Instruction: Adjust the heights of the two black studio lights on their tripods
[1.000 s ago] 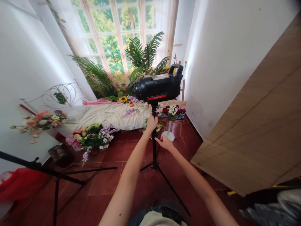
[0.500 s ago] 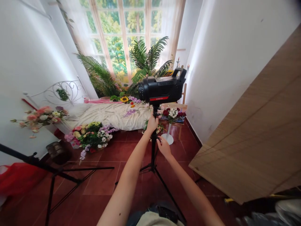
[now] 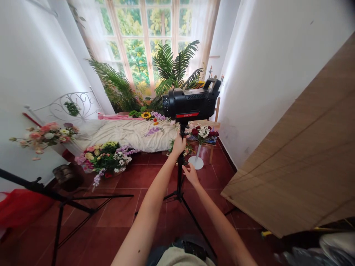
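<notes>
A black studio light (image 3: 191,104) with a red label sits on top of a black light stand (image 3: 180,175). Just beneath the light, my left hand (image 3: 179,145) is wrapped round the upper part of the stand. Lower down, my right hand (image 3: 191,174) is beside the pole on its right, fingers apart and fingertips close to it. Whether those fingertips touch the pole I cannot tell. The stand's legs spread over the red tiled floor (image 3: 155,207).
Behind the light are a bed (image 3: 133,135) with cream bedding, and palm plants (image 3: 177,64) by the window. Flower bouquets (image 3: 107,159) lie at left. Another black stand (image 3: 69,201) is at lower left. A large brown panel (image 3: 299,155) leans at right.
My right hand has moved slightly down along the stand, and its fingers have straightened. The left hand keeps its grip, and the light stays at about the same height.
</notes>
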Tool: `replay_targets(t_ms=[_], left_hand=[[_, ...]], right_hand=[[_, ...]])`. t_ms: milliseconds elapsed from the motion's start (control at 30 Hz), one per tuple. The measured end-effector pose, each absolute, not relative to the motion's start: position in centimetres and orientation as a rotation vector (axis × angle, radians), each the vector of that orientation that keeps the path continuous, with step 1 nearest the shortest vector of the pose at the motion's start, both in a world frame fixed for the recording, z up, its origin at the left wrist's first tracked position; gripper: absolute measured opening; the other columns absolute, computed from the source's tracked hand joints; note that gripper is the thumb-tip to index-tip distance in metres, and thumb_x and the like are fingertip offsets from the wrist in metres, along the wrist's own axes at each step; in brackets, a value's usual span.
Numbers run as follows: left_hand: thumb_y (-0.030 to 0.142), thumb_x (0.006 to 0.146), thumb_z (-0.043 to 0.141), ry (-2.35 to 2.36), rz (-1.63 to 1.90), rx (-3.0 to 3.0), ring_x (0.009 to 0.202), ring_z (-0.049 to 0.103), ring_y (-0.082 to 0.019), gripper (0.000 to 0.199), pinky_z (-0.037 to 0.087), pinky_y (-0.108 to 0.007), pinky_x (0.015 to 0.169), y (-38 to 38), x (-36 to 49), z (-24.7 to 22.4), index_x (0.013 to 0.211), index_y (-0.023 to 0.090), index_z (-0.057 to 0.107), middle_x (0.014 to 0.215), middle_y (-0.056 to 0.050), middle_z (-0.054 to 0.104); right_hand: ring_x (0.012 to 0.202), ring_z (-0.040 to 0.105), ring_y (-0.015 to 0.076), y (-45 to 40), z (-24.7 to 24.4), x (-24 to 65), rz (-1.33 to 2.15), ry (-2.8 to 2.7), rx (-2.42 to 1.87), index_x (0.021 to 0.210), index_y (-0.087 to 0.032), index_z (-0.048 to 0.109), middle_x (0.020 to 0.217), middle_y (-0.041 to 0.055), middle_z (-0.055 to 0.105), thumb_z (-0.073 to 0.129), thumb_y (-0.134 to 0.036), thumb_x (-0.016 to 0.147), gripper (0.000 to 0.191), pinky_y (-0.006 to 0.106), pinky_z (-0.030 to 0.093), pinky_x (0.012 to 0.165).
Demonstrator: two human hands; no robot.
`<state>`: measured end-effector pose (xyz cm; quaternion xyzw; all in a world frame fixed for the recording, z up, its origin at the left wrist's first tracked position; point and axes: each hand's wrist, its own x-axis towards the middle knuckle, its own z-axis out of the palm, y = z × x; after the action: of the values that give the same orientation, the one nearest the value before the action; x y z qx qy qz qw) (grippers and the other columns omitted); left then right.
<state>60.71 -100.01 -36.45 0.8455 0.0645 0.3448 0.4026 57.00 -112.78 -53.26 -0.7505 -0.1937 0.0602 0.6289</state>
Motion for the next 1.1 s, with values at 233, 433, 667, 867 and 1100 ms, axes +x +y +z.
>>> replay_targets(t_ms=[233, 433, 667, 867, 1100], left_hand=[[0.032, 0.093, 0.037, 0.132, 0.848, 2.103, 0.074, 0.062, -0.019, 0.025, 0.044, -0.03, 0.07, -99.9, 60.9, -36.4, 0.111, 0.016, 0.045, 0.088, -0.01, 0.065], [0.031, 0.093, 0.04, 0.104, 0.814, 2.108, 0.07, 0.06, -0.018, 0.022, 0.046, -0.03, 0.07, -99.5, 60.3, -35.5, 0.106, 0.016, 0.05, 0.08, -0.006, 0.063], [0.041, 0.093, 0.045, 0.05, 0.978, 2.081, 0.096, 0.059, -0.015, 0.031, 0.046, -0.031, 0.091, -98.8, 56.7, -37.0, 0.113, 0.019, 0.053, 0.107, -0.008, 0.063], [0.027, 0.096, 0.032, 0.186, 0.832, 2.05, 0.099, 0.062, -0.014, 0.029, 0.047, -0.032, 0.094, -96.8, 54.2, -42.8, 0.115, 0.017, 0.051, 0.108, -0.008, 0.065], [0.026, 0.081, 0.059, 0.002, 0.536, 2.113, 0.113, 0.06, -0.02, 0.047, 0.047, -0.037, 0.1, -97.7, 54.1, -46.3, 0.125, 0.019, 0.046, 0.122, -0.01, 0.063]], right_hand=[[0.108, 0.058, 0.023, -113.2, -50.5, 56.2, -0.065, -0.543, -1.72, 0.099, -0.017, 0.063, 0.128, 0.0158, 0.049, 0.061, -0.044, 0.082, 0.032, 0.03, 0.058, 0.074], [0.102, 0.061, 0.0223, -110.7, -47.9, 59.8, -0.192, -0.53, -1.886, 0.11, -0.017, 0.055, 0.11, 0.0115, 0.065, 0.07, -0.041, 0.076, 0.045, 0.036, 0.049, 0.091], [0.092, 0.067, 0.0241, -109.7, -46.9, 62.0, -0.037, -0.757, -2.012, 0.11, -0.022, 0.061, 0.101, 0.0071, 0.071, 0.063, -0.036, 0.083, 0.031, 0.033, 0.051, 0.082], [0.097, 0.066, 0.0237, -109.5, -45.9, 61.9, -0.064, -0.804, -1.937, 0.112, -0.023, 0.06, 0.106, 0.0068, 0.07, 0.059, -0.039, 0.087, 0.03, 0.032, 0.05, 0.084], [0.091, 0.067, 0.0232, -109.1, -41.7, 61.5, -0.113, -0.747, -1.917, 0.105, -0.021, 0.062, 0.103, 0.0084, 0.071, 0.056, -0.043, 0.087, 0.029, 0.031, 0.051, 0.08]])
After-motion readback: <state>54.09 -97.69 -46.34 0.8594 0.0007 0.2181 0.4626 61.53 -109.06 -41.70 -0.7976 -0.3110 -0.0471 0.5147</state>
